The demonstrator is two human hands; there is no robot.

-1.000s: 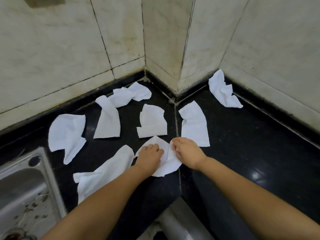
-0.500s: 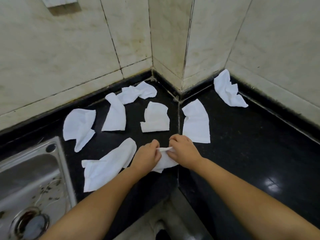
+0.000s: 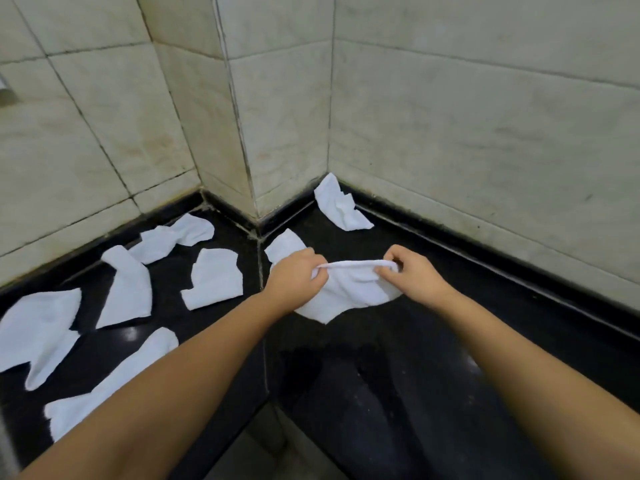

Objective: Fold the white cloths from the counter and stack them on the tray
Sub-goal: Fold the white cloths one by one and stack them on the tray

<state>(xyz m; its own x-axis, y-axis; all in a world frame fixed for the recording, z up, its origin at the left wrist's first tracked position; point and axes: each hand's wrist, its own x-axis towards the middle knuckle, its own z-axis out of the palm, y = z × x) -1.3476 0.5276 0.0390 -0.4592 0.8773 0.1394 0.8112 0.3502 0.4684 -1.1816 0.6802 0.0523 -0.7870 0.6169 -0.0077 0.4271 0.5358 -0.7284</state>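
Hands, left hand (image 3: 297,276) and right hand (image 3: 412,274), pinch white cloth (image 3: 349,289) stretched above black counter (image 3: 433,341).

We looked down on a glossy black stone countertop (image 3: 398,375) wrapping an inner corner, a pale grout seam (image 3: 262,327) running across it toward us; cream marble-patterned wall tiles (image 3: 467,126) rose behind, their joints darkened and stained; a low black skirting strip (image 3: 485,247) edged the wall's foot.
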